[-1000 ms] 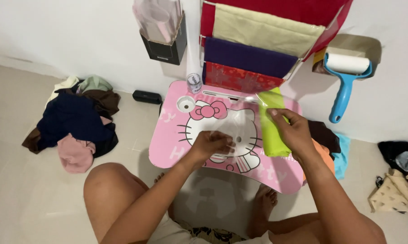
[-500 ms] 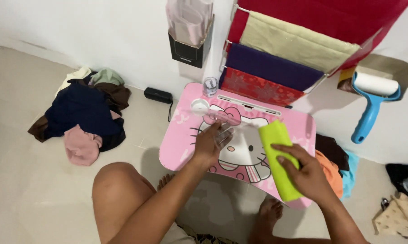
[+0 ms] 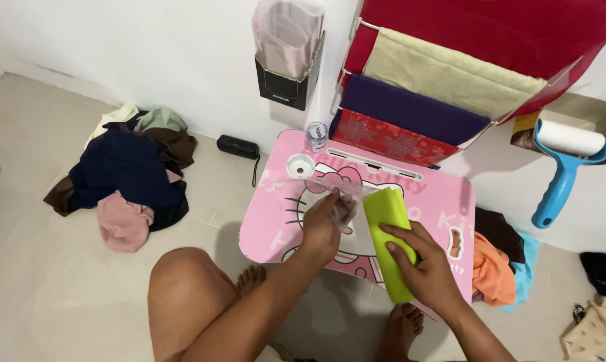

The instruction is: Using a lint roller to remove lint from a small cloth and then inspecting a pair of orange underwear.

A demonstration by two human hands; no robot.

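head view: the left hand point(image 3: 324, 228) pinches a clear plastic bag point(image 3: 329, 191) open over the pink lap table point(image 3: 450, 194). the right hand point(image 3: 423, 265) grips a folded lime-green cloth point(image 3: 387, 221) at the bag's mouth; the thin plastic could slip or bunch, jamming the cloth.

Green cloth point(image 3: 389, 241) — pink table point(image 3: 450, 201)
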